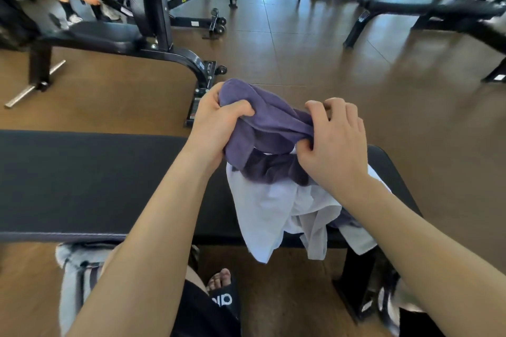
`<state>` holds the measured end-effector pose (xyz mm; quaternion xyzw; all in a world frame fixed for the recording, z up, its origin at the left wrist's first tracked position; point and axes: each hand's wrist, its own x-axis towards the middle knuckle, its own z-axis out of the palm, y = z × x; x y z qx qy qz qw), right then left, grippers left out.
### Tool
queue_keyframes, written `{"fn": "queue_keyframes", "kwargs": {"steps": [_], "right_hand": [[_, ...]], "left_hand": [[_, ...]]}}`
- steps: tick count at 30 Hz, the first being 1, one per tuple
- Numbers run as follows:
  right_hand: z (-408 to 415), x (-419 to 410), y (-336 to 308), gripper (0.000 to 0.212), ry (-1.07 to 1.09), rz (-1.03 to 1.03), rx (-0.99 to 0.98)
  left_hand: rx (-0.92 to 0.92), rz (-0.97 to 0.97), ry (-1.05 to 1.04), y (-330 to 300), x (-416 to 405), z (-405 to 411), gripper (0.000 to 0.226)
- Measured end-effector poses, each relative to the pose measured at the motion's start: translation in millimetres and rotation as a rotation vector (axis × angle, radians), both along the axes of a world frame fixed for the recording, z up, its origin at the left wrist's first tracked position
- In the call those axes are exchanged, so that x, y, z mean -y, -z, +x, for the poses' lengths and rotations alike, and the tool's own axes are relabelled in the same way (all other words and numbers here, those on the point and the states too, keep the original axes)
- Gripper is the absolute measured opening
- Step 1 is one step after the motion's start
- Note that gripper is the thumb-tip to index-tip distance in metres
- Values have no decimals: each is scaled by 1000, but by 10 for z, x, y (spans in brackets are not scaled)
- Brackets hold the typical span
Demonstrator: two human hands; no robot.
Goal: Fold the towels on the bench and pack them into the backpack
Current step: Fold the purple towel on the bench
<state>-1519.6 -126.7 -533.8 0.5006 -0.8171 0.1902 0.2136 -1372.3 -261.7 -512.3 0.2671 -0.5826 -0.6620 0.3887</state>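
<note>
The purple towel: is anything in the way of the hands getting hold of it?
Nothing is. The left hand and the right hand both already grip the purple towel, holding it bunched above the white towel on the bench.

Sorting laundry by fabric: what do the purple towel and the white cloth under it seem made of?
Purple towel: soft matte fabric, probably cotton or microfibre; it bunches in thick folds. White cloth: thinner, smoother fabric that drapes in flat sheets off the bench; exact fibre unclear.

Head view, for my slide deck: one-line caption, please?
Both hands grip a purple towel above a white towel on a gym bench.
</note>
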Motion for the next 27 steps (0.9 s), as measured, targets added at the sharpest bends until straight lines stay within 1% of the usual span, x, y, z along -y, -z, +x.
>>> {"fn": "queue_keyframes", "kwargs": {"steps": [3, 6, 8, 10, 13, 16, 17, 18, 20, 21, 22, 23, 25, 27], "right_hand": [[88, 81, 90, 46, -40, -8, 104], [155, 204, 160, 46, -106, 25, 228], [195, 287, 168, 41, -145, 51, 269], [198, 377, 123, 34, -168, 22, 308], [175, 556, -38, 28, -177, -33, 301], [210, 802, -275, 30, -189, -23, 250], [244, 890, -362, 32, -202, -19, 243], [284, 976, -441, 33, -217, -21, 237], [390, 1136, -580, 37, -248, -31, 226], [447, 1211, -623, 38, -261, -27, 217], [507, 1281, -649, 38, -270, -14, 203], [567, 1348, -653, 37, -279, 7, 185], [696, 1453, -643, 36, -292, 56, 144], [817, 1521, -625, 34, -303, 92, 137]], "left_hand": [[8, -34, -91, 24, 52, 61, 31], [71, -120, -166, 67, 113, 137, 19], [124, -164, -208, 94, 148, 190, 16], [190, -211, -254, 109, 211, 286, 16], [281, -278, -316, 66, 391, 573, 17], [391, -401, -387, -96, 615, 957, 30], [470, -501, -385, -168, 687, 1106, 36], [597, -642, -355, -235, 750, 1260, 41], [935, -926, -294, -332, 852, 1560, 50], [1072, -1004, -305, -361, 908, 1703, 52], [1147, -1028, -343, -381, 972, 1834, 50], [1171, -1009, -390, -382, 1056, 1961, 44], [1148, -899, -501, -372, 1218, 2192, 33], [1158, -778, -604, -343, 1316, 2378, 28]]}}
